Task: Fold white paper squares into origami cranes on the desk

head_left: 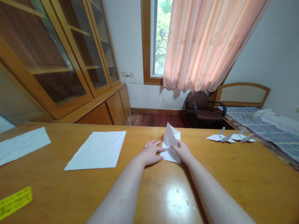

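In the head view, a partly folded sheet of white paper lies on the wooden table in front of me, one pointed flap raised at its far side. My left hand rests on the table with its fingers spread, the fingertips at the paper's left edge. From the right, my right hand closes its thumb and fingers on the raised flap. Some of its fingers are hidden behind the paper.
Left of my hands lie a flat white sheet and another white sheet. Folded paper birds stand at the right. A yellow label is at the lower left. Beyond the table are a chair and a bed.
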Motion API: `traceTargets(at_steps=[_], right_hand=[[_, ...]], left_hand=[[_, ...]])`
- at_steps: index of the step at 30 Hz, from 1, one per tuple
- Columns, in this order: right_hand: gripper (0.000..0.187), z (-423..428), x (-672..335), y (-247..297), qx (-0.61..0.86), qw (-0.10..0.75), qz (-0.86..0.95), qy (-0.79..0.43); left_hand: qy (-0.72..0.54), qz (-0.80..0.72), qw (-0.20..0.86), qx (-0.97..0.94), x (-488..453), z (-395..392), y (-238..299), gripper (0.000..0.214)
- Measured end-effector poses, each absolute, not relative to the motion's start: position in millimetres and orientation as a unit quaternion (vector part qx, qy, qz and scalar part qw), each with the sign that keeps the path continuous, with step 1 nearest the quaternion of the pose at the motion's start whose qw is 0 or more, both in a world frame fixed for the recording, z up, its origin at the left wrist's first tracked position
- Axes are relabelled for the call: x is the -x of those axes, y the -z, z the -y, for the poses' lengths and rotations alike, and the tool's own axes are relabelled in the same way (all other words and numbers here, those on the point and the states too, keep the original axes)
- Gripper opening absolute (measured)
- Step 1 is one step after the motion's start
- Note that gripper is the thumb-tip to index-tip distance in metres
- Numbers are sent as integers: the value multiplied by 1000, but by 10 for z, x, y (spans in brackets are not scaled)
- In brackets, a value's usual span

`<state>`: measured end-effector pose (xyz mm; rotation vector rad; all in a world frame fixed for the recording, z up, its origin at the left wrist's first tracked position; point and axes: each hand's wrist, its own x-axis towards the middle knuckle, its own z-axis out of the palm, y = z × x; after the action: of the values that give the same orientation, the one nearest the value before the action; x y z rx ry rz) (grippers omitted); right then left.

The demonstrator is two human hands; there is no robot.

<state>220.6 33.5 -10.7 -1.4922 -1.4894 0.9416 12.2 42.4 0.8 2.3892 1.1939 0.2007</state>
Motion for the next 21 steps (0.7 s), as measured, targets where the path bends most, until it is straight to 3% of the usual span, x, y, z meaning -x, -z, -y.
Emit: traceTargets(at_steps=[11, 21], right_hand=[[37, -326, -2169, 117, 646, 332, 626, -285], [30, -309, -2198, 97, 589, 382, 645, -303]], left_hand=[[-59, -428, 231, -872, -128, -408, -22, 46], [-85, -492, 210, -840, -136, -448, -12, 49]])
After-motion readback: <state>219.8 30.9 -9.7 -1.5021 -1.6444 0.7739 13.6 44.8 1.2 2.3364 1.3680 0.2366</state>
